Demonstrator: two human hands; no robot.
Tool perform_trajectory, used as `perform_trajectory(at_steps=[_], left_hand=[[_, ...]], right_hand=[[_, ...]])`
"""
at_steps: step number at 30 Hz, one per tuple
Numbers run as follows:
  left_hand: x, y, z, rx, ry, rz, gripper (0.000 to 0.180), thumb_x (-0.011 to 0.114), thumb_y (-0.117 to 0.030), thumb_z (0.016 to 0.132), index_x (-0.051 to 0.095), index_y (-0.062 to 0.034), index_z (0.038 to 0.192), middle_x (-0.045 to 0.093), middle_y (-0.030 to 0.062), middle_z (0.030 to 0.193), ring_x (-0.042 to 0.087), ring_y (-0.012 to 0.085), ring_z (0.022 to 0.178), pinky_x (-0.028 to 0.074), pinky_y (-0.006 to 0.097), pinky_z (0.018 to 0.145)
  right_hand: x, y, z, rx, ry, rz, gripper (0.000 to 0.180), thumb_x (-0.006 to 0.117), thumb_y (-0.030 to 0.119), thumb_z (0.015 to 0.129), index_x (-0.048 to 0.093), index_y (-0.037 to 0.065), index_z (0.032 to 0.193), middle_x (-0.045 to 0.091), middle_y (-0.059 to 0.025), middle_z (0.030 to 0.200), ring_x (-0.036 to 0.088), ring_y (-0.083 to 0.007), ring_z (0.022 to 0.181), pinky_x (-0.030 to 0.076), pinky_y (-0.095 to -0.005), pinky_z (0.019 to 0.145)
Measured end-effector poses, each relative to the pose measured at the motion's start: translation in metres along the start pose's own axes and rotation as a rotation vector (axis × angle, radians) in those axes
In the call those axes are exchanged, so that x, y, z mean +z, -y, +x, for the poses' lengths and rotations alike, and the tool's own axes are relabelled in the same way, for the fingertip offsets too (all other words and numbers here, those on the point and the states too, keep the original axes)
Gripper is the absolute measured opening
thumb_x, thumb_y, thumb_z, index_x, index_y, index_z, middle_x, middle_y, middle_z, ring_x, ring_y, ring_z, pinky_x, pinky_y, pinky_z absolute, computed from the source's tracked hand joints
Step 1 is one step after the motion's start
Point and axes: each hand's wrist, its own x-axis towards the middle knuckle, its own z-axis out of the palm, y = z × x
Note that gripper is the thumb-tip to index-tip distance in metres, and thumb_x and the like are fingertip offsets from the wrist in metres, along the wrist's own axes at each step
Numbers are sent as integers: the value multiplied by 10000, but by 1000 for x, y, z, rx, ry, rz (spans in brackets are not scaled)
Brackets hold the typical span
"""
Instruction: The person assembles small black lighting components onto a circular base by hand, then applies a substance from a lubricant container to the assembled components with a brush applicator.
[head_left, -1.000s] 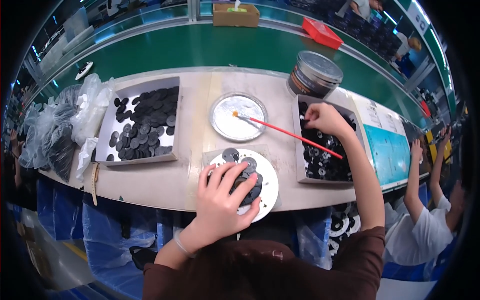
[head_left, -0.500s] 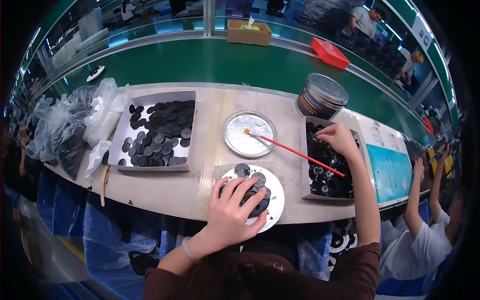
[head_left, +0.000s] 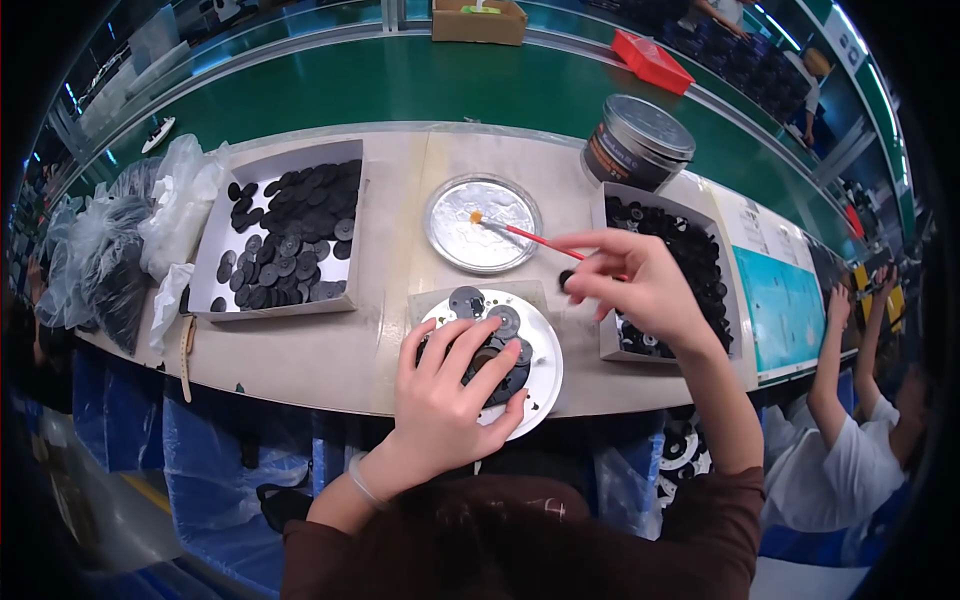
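My left hand (head_left: 445,400) lies curved over a white round plate (head_left: 546,375) at the table's front edge, fingers spread across the dark discs (head_left: 467,302) on it and thumb near its right rim. The palm hides part of the plate. To its upper right, my right hand (head_left: 645,285) is in the air with a small black round part (head_left: 567,280) pinched at its fingertips. Below this hand stands a box of small black parts (head_left: 690,240). A red-handled brush (head_left: 525,236) rests on a shallow round dish (head_left: 505,250), its handle partly hidden behind my right hand.
At left is a white box (head_left: 285,312) of black discs, with clear plastic bags (head_left: 110,245) beyond it. A metal tin (head_left: 640,145) stands behind the parts box. A green belt (head_left: 350,90) runs behind the table; a red tray (head_left: 650,60) lies past it. Another person's arms (head_left: 830,350) are at right.
My right hand has come out of the parts box, moving left toward the plate with a small black part. My left hand stays on the plate. The whole view has shifted slightly.
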Motion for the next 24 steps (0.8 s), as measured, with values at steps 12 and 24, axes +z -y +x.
perform_trajectory(at_steps=[12, 24], left_hand=[[0, 0, 0, -1, 25, 11, 364, 702, -194, 583, 645, -96, 929, 565, 96, 1068, 518, 276, 969, 365, 424, 883], [0, 2, 1, 12, -2, -4, 327, 707, -201, 572, 648, -103, 878, 559, 84, 1061, 493, 288, 972, 391, 418, 837]], right_hand=[[11, -21, 27, 466, 471, 36, 106, 627, 120, 788, 640, 15, 779, 651, -31, 680, 605, -49, 584, 349, -143, 418], [10, -20, 39, 499, 535, -1, 97, 644, 107, 770, 639, 16, 735, 635, -32, 625, 583, -47, 515, 310, -141, 383]])
